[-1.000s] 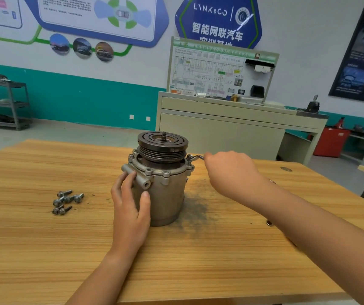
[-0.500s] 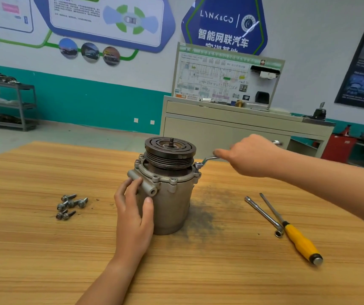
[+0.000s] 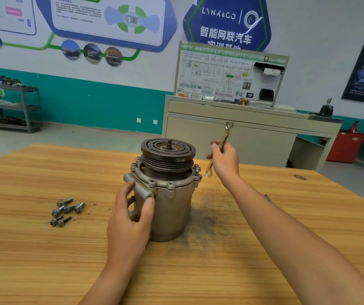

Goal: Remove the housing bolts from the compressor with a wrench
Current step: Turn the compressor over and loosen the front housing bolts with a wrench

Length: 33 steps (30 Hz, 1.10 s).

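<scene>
Compressor (image 3: 167,205) is standing upright in the middle of the wooden surface (image 3: 44,260), with its dark grooved pulley (image 3: 168,153) facing up. The left hand (image 3: 130,221) is gripping it from the front left side. The fingers are curling around the tube-shaped port under the flange, and the thumb is pressing on the near end of this port.

The right hand (image 3: 225,161) is hovering to the right of the pulley, above the surface and not touching the compressor. It is closing around the middle of a wrench (image 3: 226,135) and holding it tilted. The ring end is pointing up and away from the person. The other end is hanging down near the right edge of the flange, and it is looking apart from it. Two bolt heads (image 3: 196,167) are sitting in the flange on that right side, just beside the lower end of the wrench.

Six loose bolts (image 3: 66,211) are lying together in a small group on the surface, well to the left of the compressor and of the left hand. A dark dusty stain (image 3: 205,219) is spreading on the wood to the right of the compressor base, under the right forearm.

Behind the surface, a beige cabinet (image 3: 242,133) is carrying an upright board with a wiring diagram, and a metal rack (image 3: 11,106) is standing by the wall far to the left.
</scene>
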Each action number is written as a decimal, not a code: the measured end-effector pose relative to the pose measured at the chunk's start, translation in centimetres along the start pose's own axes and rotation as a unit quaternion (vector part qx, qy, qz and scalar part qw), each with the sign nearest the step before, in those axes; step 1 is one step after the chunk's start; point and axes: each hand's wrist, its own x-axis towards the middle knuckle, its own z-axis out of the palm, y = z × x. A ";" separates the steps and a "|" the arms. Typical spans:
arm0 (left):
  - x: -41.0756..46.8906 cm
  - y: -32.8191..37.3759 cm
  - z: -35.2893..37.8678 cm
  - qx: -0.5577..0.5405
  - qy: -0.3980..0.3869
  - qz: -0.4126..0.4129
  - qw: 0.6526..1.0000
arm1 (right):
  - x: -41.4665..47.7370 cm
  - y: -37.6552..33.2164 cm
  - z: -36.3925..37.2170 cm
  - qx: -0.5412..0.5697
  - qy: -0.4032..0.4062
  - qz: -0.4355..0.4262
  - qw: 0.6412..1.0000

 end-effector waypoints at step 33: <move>0.6 0.5 -0.7 0.096 -0.010 0.029 0.995 | -6.6 -4.5 -8.5 -0.451 -0.176 -0.207 0.850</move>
